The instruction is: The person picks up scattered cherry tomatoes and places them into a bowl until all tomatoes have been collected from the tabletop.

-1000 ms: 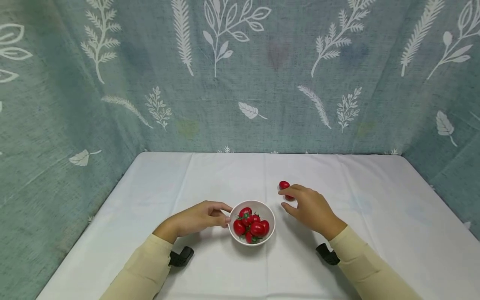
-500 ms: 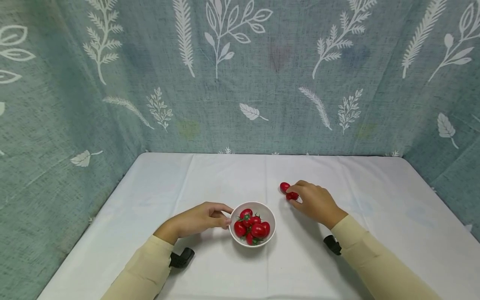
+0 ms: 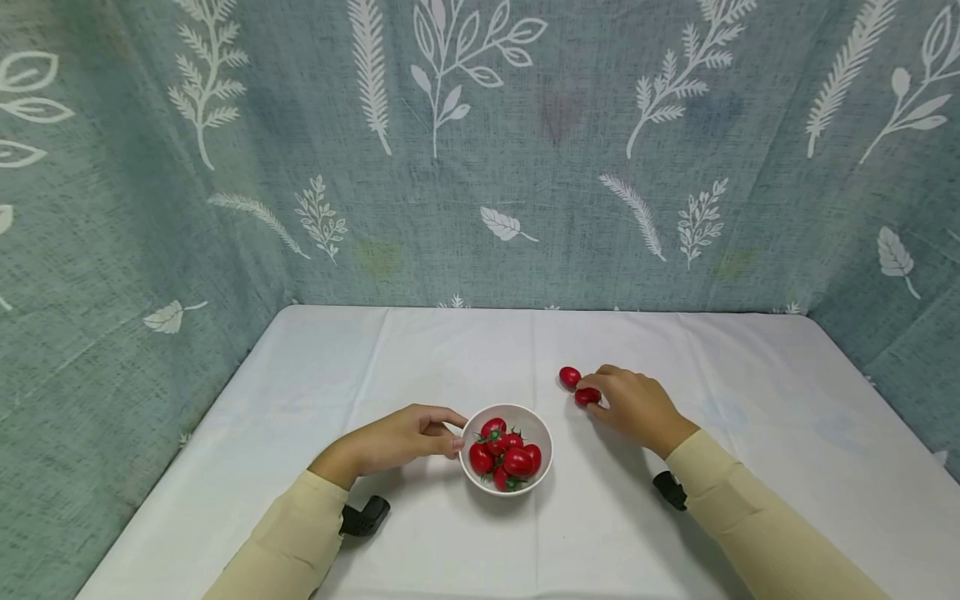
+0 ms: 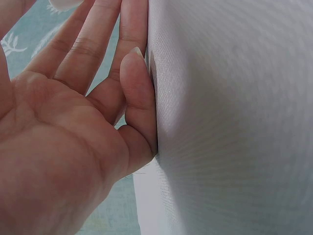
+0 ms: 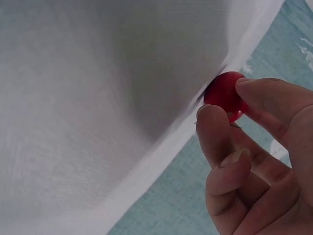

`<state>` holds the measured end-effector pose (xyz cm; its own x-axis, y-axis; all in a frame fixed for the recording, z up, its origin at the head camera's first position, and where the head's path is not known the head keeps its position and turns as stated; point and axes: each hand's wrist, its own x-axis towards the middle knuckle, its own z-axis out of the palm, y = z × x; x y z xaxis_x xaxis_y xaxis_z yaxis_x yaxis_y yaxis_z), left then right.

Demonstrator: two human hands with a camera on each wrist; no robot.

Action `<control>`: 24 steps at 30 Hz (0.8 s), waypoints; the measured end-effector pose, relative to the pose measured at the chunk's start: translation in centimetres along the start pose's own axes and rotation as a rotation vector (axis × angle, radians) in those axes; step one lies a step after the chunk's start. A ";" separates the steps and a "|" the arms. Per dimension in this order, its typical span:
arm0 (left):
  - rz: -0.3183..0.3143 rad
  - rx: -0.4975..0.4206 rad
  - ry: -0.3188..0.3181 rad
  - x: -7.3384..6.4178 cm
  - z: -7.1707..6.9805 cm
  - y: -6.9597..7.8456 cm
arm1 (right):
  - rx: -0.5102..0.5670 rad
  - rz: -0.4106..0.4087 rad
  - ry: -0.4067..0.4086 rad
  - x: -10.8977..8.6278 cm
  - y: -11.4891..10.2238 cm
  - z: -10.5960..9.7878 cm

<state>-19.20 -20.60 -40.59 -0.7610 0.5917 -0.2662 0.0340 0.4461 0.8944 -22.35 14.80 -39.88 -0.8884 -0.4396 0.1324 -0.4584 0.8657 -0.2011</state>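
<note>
A small white bowl (image 3: 536, 429) with several red cherry tomatoes (image 3: 518, 461), some with green stems, stands on the white cloth. My left hand (image 3: 405, 435) holds the bowl at its left rim, thumb and forefinger against the edge; just a bit of the bowl (image 4: 64, 4) enters the left wrist view. To the right and beyond the bowl, my right hand (image 3: 636, 407) pinches a cherry tomato (image 3: 587, 397) between thumb and fingers, low over the cloth. The right wrist view shows this tomato (image 5: 225, 93) at the fingertips. Another cherry tomato (image 3: 570, 377) lies just past it.
White cloth (image 3: 450, 358) covers the table. A green-blue curtain (image 3: 420, 242) with white leaf prints hangs behind it and along both sides. Black straps with small cameras (image 3: 365, 517) sit at both wrists.
My right hand has moved slightly right from above the two loose tomatoes and closed its fingers on the nearer one. The left hand and bowl stay in place.
</note>
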 end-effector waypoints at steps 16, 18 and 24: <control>-0.002 -0.010 -0.004 -0.1 0.0 0.1 | 0.001 -0.016 -0.002 -0.4 0.2 0.2; -0.003 -0.011 -0.004 -0.1 0.0 0.1 | 0.003 -0.023 0.002 -0.5 0.0 0.3; 0.000 -0.008 -0.007 -0.1 0.0 0.3 | 0.014 -0.048 0.030 -0.9 -1.5 0.0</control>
<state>-19.07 -20.56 -40.31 -0.7566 0.5962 -0.2684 0.0292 0.4409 0.8971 -20.85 13.95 -39.71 -0.8640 -0.4734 0.1713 -0.5014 0.8400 -0.2072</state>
